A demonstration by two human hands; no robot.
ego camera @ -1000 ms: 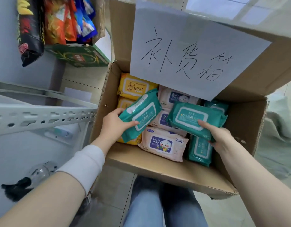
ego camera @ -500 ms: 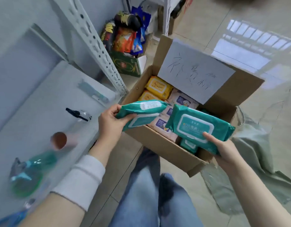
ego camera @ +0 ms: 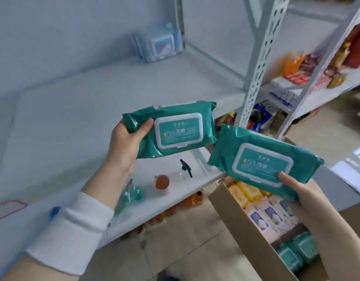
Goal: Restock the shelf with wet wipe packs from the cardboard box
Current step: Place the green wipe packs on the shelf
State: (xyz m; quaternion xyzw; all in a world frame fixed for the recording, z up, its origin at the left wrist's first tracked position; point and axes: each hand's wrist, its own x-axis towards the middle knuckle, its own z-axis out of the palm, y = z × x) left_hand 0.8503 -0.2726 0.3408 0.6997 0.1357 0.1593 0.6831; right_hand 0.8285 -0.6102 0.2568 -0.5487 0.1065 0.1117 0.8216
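Observation:
My left hand (ego camera: 126,142) grips one teal wet wipe pack (ego camera: 175,128) by its left end, lid facing me, in front of the white shelf board (ego camera: 83,102). My right hand (ego camera: 296,191) holds a second teal pack (ego camera: 262,159) from below, above the open cardboard box (ego camera: 242,220). Yellow, pink and teal packs lie inside the box. Several pale blue wipe packs (ego camera: 158,43) stand upright at the back of the shelf.
A lower shelf board (ego camera: 175,197) carries spray bottles (ego camera: 132,191), a brown-capped item (ego camera: 161,182) and a black trigger nozzle (ego camera: 186,167). A perforated white upright (ego camera: 260,63) divides off the right shelves with snack bags (ego camera: 305,65). Tiled floor lies below.
Both hands lifted the teal packs out of the box and up toward the shelf; the view swung from the box to the shelf.

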